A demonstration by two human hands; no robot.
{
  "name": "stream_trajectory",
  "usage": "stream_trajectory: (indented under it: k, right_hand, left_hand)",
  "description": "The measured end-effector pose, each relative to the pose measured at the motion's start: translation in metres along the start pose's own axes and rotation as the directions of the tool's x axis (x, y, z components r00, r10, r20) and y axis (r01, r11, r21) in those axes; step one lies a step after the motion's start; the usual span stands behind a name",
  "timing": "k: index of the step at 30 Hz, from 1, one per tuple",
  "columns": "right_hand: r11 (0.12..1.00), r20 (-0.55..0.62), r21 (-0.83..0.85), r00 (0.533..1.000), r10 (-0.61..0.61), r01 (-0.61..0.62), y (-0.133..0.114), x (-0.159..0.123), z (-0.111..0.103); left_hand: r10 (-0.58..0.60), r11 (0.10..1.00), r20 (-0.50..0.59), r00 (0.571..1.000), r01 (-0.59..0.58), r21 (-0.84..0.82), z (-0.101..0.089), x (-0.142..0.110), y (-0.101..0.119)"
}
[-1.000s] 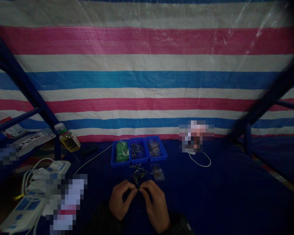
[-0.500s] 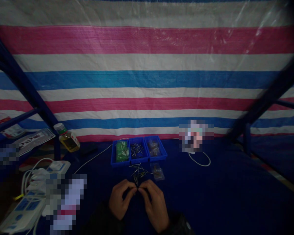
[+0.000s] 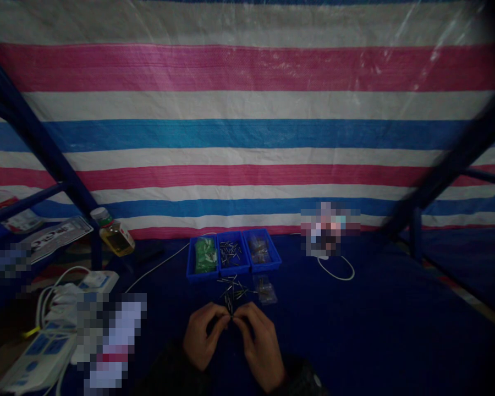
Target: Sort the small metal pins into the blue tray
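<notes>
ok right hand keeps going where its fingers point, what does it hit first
Probably the left hand, almost touching the right hand at the fingertips above the metal pins; depth is unclear.

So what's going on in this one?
A person's left hand and right hand meet at the fingertips over small metal pins scattered on a dark blue cloth. What the fingers hold is too small to tell. Three blue trays sit just beyond, with a small clear bag beside the pins.

Small metal pins (image 3: 234, 289) — loose, scattered, crisscrossed
</notes>
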State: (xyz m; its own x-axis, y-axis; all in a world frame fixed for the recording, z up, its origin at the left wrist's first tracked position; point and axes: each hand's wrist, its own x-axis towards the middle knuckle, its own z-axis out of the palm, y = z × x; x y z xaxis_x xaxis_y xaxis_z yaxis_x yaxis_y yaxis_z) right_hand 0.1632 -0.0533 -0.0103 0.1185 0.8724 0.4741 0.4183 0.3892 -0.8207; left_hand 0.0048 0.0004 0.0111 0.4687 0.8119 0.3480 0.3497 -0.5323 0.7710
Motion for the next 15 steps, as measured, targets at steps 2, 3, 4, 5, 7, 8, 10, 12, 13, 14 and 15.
stream_trajectory:
  k: [2,3,4,5,7,8,10,12,13,14,15]
  right_hand:
    - [1.0,0.007,0.0,1.0,0.002,-0.002,0.0005,-0.0006,0.0001]
    - [1.0,0.01,0.002,1.0,0.001,-0.001,0.0006,-0.0009,0.0001]
    - [1.0,0.013,0.005,1.0,0.001,-0.001,0.0006,-0.0012,0.0]
    - [1.0,0.014,0.006,1.0,0.002,-0.002,0.0006,-0.0013,0.0]
    - [1.0,0.02,0.007,1.0,0.006,-0.006,0.0003,-0.0014,-0.0002]
    - [1.0,0.022,0.006,1.0,0.009,-0.009,0.0001,-0.0012,-0.0002]
    - [1.0,0.028,-0.001,1.0,0.013,-0.013,-0.0001,-0.0009,-0.0003]
    - [1.0,0.029,-0.01,0.999,0.015,-0.014,-0.0003,-0.0005,-0.0005]
    - [1.0,0.028,-0.013,1.0,0.014,-0.014,-0.0004,-0.0003,-0.0006]
    - [1.0,0.029,-0.014,0.999,0.013,-0.012,-0.0005,-0.0002,-0.0007]
    - [1.0,0.032,-0.012,0.999,0.013,-0.012,-0.0006,-0.0002,-0.0007]
  left_hand:
    - [-0.003,1.0,-0.001,1.0,0.003,-0.005,0.0002,0.0001,-0.0003]
    - [-0.002,1.0,-0.002,1.0,0.002,-0.009,0.0003,0.0002,-0.0003]
    - [-0.002,1.0,-0.002,1.0,0.002,-0.014,0.0004,0.0003,-0.0003]
    - [-0.003,1.0,-0.003,1.0,0.003,-0.017,0.0005,0.0004,-0.0001]
    - [-0.008,1.0,-0.004,1.0,0.008,-0.021,0.0006,0.0006,0.0001]
    - [-0.01,1.0,-0.003,1.0,0.009,-0.022,0.0005,0.0006,0.0001]
    - [-0.012,1.0,-0.002,1.0,0.012,-0.023,0.0004,0.0004,-0.0001]
    - [-0.014,1.0,0.001,1.0,0.014,-0.02,0.0003,0.0001,-0.0006]
    - [-0.015,1.0,0.004,1.0,0.015,-0.019,0.0003,0.0,-0.0009]
    - [-0.017,1.0,0.008,1.0,0.018,-0.018,0.0004,-0.0002,-0.0011]
    - [-0.019,1.0,0.009,1.0,0.019,-0.019,0.0005,-0.0003,-0.0013]
